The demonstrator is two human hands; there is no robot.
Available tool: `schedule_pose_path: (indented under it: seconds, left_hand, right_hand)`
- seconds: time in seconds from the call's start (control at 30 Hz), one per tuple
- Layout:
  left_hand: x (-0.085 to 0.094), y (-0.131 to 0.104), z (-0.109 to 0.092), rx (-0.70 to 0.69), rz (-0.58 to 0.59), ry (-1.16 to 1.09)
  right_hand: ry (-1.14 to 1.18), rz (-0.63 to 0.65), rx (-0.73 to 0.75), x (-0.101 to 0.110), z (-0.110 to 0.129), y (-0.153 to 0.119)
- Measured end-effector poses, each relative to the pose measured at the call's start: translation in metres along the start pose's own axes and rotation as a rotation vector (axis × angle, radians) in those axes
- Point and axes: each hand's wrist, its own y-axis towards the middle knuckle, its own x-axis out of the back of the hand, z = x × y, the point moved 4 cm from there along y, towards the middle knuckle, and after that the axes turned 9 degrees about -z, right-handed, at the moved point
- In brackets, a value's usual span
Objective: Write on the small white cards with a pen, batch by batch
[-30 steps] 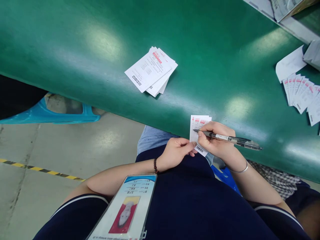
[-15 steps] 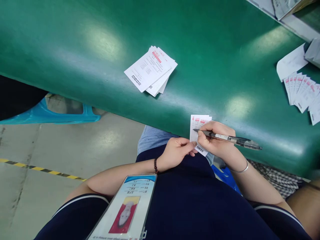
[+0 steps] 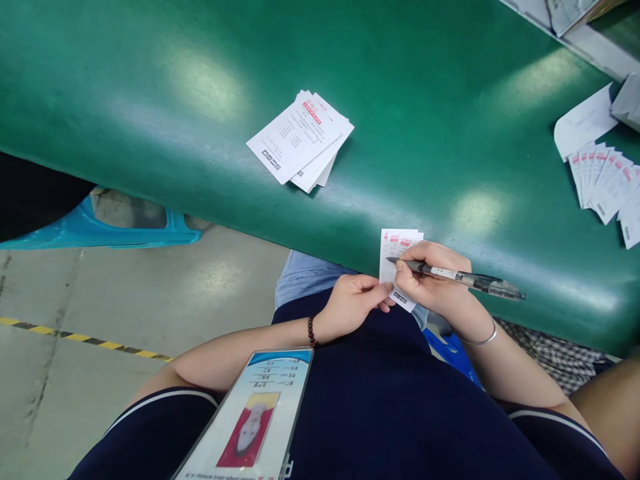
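At the table's near edge, my left hand (image 3: 356,303) pinches the lower end of a few overlapping white certificate cards (image 3: 404,297) between thumb and fingers. My right hand (image 3: 437,277) is closed around a pen (image 3: 443,272), its tip touching or just above the left part of those cards. The fingers of my right hand cover part of the printed side. Farther up the table lies a loose stack of larger-looking certificate cards (image 3: 295,137), with red and black print, apart from both hands.
The green table (image 3: 400,87) slopes across the view. At the right lie fanned cards (image 3: 603,177) beside a white paper piece (image 3: 583,123). A blue stool (image 3: 120,237) stands at left. An ID badge (image 3: 255,413) hangs over my front. Another person's arm (image 3: 613,413) shows at lower right.
Both hands, the pen and the held cards stay nearly in place. The camera view has shifted very slightly.
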Motion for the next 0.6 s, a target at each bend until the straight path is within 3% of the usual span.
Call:
schedule_pose_path:
  seconds: [0.17, 0.37, 0.6]
  left_hand:
    - [0.000, 0.000, 0.000, 0.002, -0.002, -0.001]
    - [-0.001, 0.000, 0.002, -0.001, -0.012, -0.001]
    - [-0.001, 0.000, 0.002, 0.010, -0.015, -0.032]
  right_hand:
    - [0.005, -0.009, -0.013, 0.000, -0.001, -0.001]
    - [0.136, 0.008, -0.200, 0.008, -0.006, -0.002]
    - [0.077, -0.002, -0.170, 0.015, -0.007, -0.006]
